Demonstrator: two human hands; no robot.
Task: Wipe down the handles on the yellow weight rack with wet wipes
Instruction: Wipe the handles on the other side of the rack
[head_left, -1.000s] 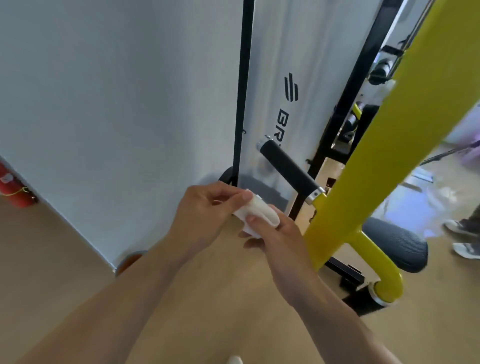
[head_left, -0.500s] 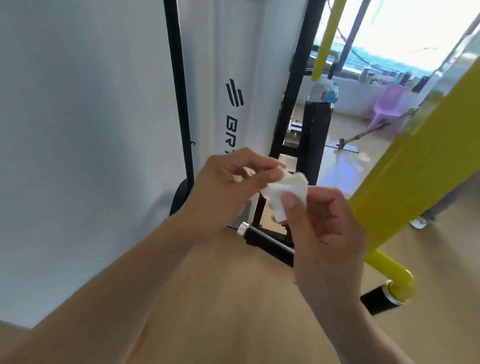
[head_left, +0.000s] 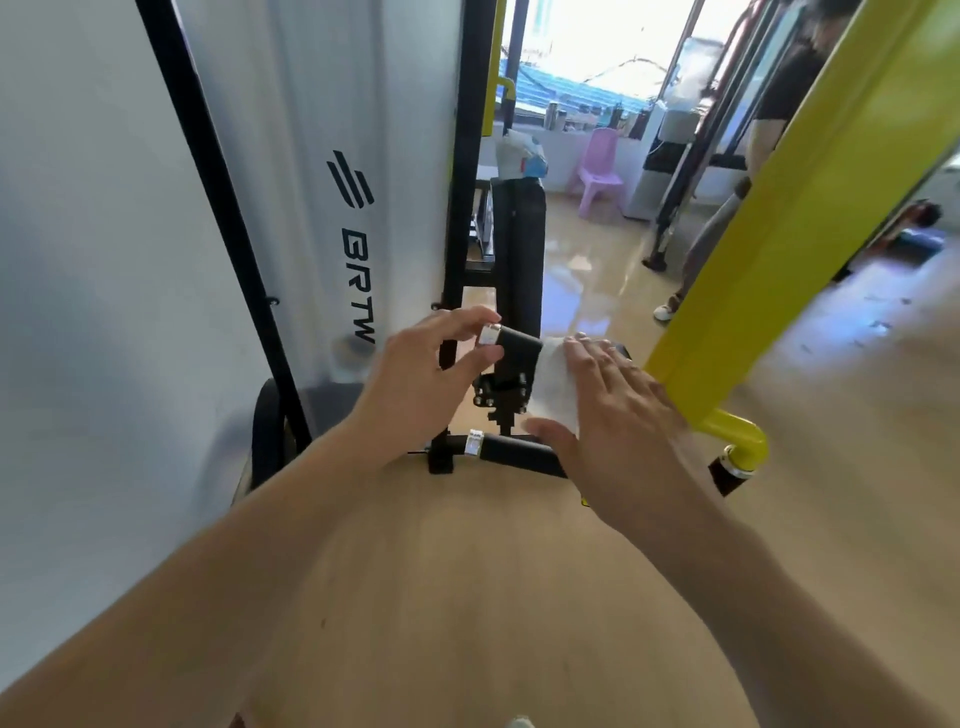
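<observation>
Just beside the big yellow upright (head_left: 810, 208) of the weight rack, on its left, a short black upper handle (head_left: 514, 340) with a silver end cap sticks out toward the white branded panel (head_left: 332, 208). The left hand (head_left: 431, 374) pinches that capped end between thumb and forefinger. The right hand (head_left: 618, 410) lies over the handle nearer the upright, fingers fairly straight, pressing a white wet wipe (head_left: 558, 387) draped round the grip; whether the thumb curls under the handle is hard to make out. Below the upright's foot side, a second black lower handle (head_left: 514, 449) runs past the right thumb. Beyond the upright, a pink chair (head_left: 600, 174) stands on the shiny floor, and a person in dark clothes (head_left: 779, 104) stands near it.
</observation>
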